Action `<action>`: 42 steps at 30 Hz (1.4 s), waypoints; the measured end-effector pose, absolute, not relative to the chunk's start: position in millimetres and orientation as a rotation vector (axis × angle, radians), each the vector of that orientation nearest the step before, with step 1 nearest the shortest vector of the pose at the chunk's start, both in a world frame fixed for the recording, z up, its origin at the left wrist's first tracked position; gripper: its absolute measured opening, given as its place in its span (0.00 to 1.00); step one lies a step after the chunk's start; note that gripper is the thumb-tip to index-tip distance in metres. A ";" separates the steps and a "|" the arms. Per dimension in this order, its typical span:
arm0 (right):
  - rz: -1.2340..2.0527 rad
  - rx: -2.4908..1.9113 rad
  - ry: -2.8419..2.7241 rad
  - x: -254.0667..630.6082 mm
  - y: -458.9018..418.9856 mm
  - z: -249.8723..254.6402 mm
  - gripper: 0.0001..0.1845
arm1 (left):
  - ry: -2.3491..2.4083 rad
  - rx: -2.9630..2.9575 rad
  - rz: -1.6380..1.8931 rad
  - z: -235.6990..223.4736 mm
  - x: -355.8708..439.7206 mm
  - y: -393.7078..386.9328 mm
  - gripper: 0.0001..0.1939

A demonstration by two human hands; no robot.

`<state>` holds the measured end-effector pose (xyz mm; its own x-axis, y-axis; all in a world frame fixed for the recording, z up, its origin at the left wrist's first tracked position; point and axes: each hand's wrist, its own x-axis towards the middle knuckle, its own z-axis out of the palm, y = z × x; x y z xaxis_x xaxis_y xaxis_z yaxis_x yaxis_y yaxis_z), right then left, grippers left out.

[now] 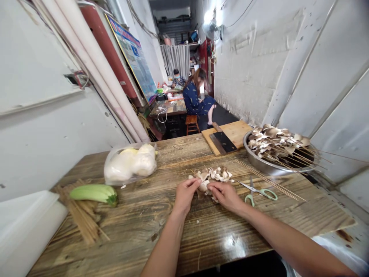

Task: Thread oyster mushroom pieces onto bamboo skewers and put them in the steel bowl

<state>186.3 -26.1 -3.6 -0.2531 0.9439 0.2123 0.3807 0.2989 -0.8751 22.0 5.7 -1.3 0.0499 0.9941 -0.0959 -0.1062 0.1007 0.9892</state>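
Observation:
A small heap of torn oyster mushrooms (221, 174) lies in the middle of the wooden table (138, 219). At its near side, my left hand (186, 192) pinches the edge of an oyster mushroom piece (204, 186) between thumb and fingertips. My right hand (226, 195) has its fingers closed on the other side of the same piece. Right of the heap lie green-handled scissors (256, 189) with parted blades, and several thin bamboo skewers (271, 181). A steel basin (259, 163) at the right holds skewered oyster mushrooms (273, 140), their sticks jutting over the rim.
A cleaver (223, 142) rests on a cutting board (238, 132) at the back. Leftward are a bag of pale vegetables (131, 163), a green zucchini (93, 193) on bundled skewers (83, 223), and white plastic containers (25, 227). A person (197, 94) sits beyond the table.

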 end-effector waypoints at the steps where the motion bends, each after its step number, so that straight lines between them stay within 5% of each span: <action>1: 0.918 -1.195 -1.795 186.3 -26.7 -2.0 0.18 | 1.128 1.058 1.147 -0.9 22.1 5.5 0.15; 14: 0.889 -1.231 -1.809 187.6 -27.0 2.2 0.15 | 1.051 0.999 0.988 4.8 15.8 7.5 0.16; 19: 0.859 -1.227 -1.633 199.0 -19.6 2.8 0.16 | 1.442 1.341 1.135 -1.6 3.5 14.6 0.14; 24: 0.843 -1.233 -1.496 208.4 -13.6 1.3 0.16 | 1.768 1.801 0.730 -2.7 -3.6 12.0 0.11; 31: 0.880 -1.218 -1.536 208.6 -14.5 1.7 0.18 | 1.476 2.199 0.576 -5.6 -6.6 13.6 0.11; 36: 0.897 -1.223 -1.522 206.8 -12.8 -3.4 0.17 | 1.374 2.118 0.564 -2.0 -16.7 15.6 0.05; 42: 0.896 -1.202 -1.543 204.8 -13.8 -3.3 0.16 | 1.261 1.693 0.826 9.2 -25.7 15.0 0.13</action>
<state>204.8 -13.8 -3.3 -0.0654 0.9686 0.2398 0.2724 0.2486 -0.9295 -25.7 15.0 9.2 0.2745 0.9614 0.0194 0.4019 -0.1330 0.9059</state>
